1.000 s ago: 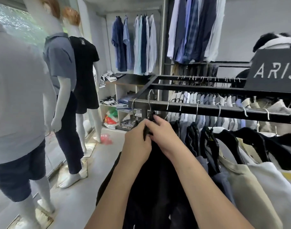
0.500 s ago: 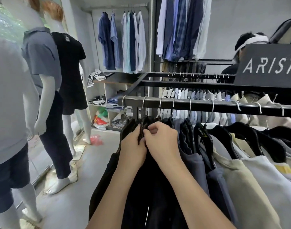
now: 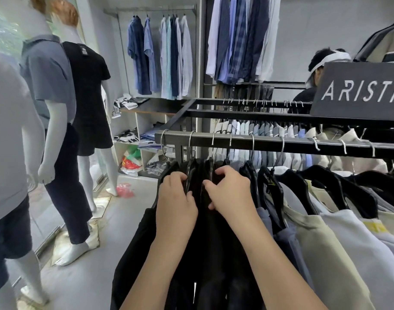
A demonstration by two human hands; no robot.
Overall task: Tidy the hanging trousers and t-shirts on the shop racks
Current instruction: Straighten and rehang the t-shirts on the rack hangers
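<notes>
Your 2 hands are up at the near end of the rail, both buried in the black garments (image 3: 214, 253) hanging there. Your left hand (image 3: 176, 200) has its fingers curled together over the top of a black hanger, gripping it with the cloth. Your right hand (image 3: 230, 195) sits just beside it, fingers bent and pinched into the black fabric at the neighbouring hanger's neck; the 2 hands are close but not touching. To your right, along the same rail (image 3: 281, 144), more black hangers carry grey-blue, beige and white t-shirts (image 3: 339, 249), packed shoulder to shoulder. Behind that rail, a second row of folded pale shirts (image 3: 258, 130) hangs under a dark sign (image 3: 359, 92) reading "ARISTI". On your left stand 3 dressed mannequins (image 3: 50, 90) on the floor. Farther back, blue and white shirts (image 3: 162, 57) hang on the wall rail, and a person (image 3: 321, 63) stands behind the sign.
</notes>
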